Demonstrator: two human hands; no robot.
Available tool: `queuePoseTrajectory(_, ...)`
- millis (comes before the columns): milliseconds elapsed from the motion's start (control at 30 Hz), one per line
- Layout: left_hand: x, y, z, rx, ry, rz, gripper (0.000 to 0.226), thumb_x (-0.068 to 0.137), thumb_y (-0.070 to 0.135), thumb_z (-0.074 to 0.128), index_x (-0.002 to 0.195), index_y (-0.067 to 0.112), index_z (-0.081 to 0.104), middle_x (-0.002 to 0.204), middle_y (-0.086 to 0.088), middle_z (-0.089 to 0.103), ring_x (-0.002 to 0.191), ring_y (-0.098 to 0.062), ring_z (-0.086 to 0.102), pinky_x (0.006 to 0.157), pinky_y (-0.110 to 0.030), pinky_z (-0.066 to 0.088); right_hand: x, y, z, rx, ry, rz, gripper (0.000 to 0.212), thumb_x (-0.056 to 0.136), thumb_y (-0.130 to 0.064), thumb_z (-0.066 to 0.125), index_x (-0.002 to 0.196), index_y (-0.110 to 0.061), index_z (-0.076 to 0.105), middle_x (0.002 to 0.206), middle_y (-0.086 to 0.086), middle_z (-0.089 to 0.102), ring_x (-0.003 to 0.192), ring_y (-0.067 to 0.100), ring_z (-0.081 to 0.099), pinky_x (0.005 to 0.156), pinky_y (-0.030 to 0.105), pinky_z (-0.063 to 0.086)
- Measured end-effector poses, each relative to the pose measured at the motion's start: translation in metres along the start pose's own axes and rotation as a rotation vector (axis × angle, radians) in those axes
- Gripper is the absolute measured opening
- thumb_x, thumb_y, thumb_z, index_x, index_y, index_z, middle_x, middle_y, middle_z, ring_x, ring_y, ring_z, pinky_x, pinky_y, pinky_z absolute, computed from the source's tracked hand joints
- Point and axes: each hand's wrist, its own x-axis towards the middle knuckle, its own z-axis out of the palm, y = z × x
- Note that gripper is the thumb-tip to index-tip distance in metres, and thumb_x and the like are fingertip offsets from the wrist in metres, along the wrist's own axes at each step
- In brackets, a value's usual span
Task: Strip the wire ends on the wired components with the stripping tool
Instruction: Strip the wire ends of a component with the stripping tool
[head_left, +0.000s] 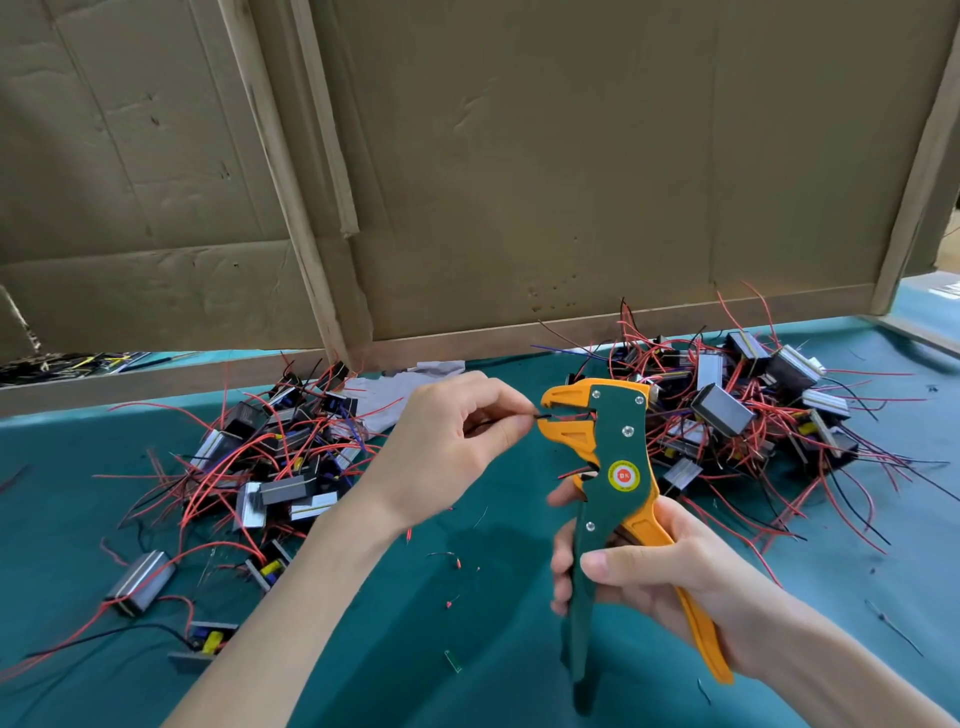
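My right hand (644, 571) grips the two handles of a green and orange stripping tool (618, 467), held upright with its orange jaws facing left. My left hand (452, 441) pinches a thin black wire (540, 416) between thumb and forefinger, and the wire's tip sits between the tool's jaws. Whatever component hangs from this wire is hidden behind my left hand. A pile of small grey wired components (280, 452) with red and black leads lies to the left, and a second pile of components (753, 410) lies to the right.
Everything sits on a teal cloth table (467, 649). Cardboard panels in wooden frames (519, 182) stand along the far edge. Two loose components (140, 582) lie at the near left. Short insulation scraps (457, 564) dot the cloth between my arms. A grey rag (395, 389) lies behind the left pile.
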Motion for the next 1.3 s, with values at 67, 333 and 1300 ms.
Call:
queuePoseTrajectory(67,0.0,0.001,-0.001,0.014,-0.011,-0.011,0.009,0.086,0.008,0.068,0.085,0.017,0.072,0.078,0.002,0.066,0.063,0.003,0.053,0.061,-0.008,0.036,0.0,-0.001,0.0,-0.015,-0.008,-0.004,0.036,0.076,0.004,0.066,0.11,-0.006,0.064,0.086,0.024,0.063,0.076,0.04,0.062,0.077,0.047,0.053)
queuePoseTrajectory(333,0.0,0.006,-0.007,0.029,-0.058,-0.04,0.019,0.086,0.011,0.069,0.08,0.029,0.068,0.082,0.004,0.068,0.07,0.001,0.057,0.067,-0.011,0.043,-0.002,-0.001,-0.002,-0.051,-0.021,-0.02,0.039,0.073,-0.004,0.075,0.11,-0.007,0.064,0.084,0.023,0.061,0.076,0.039,0.062,0.077,0.047,0.052)
queuePoseTrajectory(1300,-0.002,-0.035,0.03,0.062,0.094,-0.27,0.01,0.089,0.009,0.064,0.085,0.016,0.07,0.069,0.009,0.065,0.056,0.002,0.056,0.064,-0.015,0.049,0.007,-0.003,0.001,0.105,0.273,0.013,0.023,0.066,0.002,0.073,0.088,-0.001,0.067,0.076,0.024,0.06,0.066,0.036,0.064,0.065,0.043,0.058)
